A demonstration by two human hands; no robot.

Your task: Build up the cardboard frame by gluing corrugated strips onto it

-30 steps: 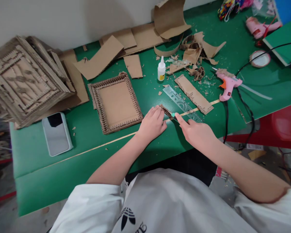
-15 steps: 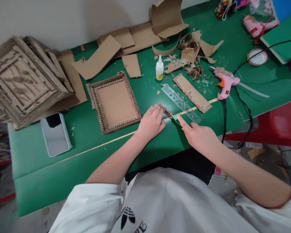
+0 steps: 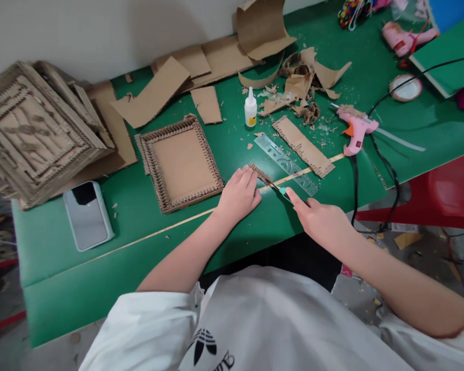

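Observation:
My left hand (image 3: pixel 238 191) presses down on a narrow strip of corrugated cardboard (image 3: pixel 260 174), its fingers together over the strip's left end. In my right hand (image 3: pixel 320 216) is a utility knife (image 3: pixel 283 191) with a green part near the blade, the fingers wrapped round its handle. The blade meets the strip's right end. Just left of my left hand lies a square cardboard tray (image 3: pixel 185 167) with ridged corrugated edges. Beyond the strip are a clear plastic ruler (image 3: pixel 286 162) and a flat cardboard piece (image 3: pixel 303 147) with a ragged edge.
A white glue bottle (image 3: pixel 251 108) stands near cardboard scraps (image 3: pixel 299 77). To the right lies a pink glue gun (image 3: pixel 355 128) with a black cord; a tape roll (image 3: pixel 406 87) is farther off. A phone (image 3: pixel 88 216) and stacked cardboard panels (image 3: pixel 42 131) are at left.
The knife in my right hand has drawn back slightly to the right along the strip. My left hand stays on the strip. The whole view has shifted a little.

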